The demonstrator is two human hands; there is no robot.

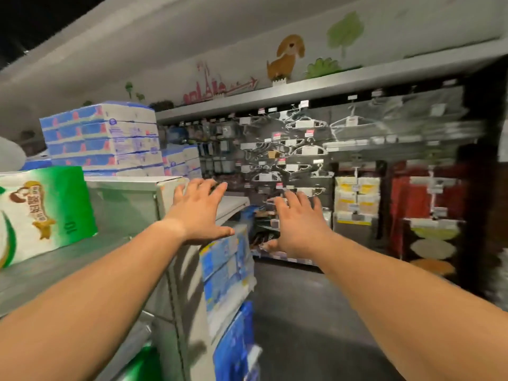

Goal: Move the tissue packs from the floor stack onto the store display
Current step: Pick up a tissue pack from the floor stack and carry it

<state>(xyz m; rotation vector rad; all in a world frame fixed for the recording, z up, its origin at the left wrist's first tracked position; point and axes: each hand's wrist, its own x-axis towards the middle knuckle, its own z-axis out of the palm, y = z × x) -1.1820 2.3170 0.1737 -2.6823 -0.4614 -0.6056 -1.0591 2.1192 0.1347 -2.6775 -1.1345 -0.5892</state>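
Blue-and-white tissue packs (104, 136) are stacked several high on the grey store display (55, 268) at the upper left. More blue-and-white packs (226, 273) stand below and between my arms, beside the display's end. My left hand (199, 213) is stretched out in mid-air above the display's corner, fingers spread, holding nothing. My right hand (298, 225) reaches forward beside it, fingers apart and empty. Neither hand touches a pack. The picture is blurred by motion.
A green-and-white tissue pack (41, 213) lies on the display at the left. A blue pack (236, 345) leans low by the display's end. Across the dark aisle floor (316, 312), shelves hold white hangers (305, 149), yellow packs (357, 199) and red goods (406, 199).
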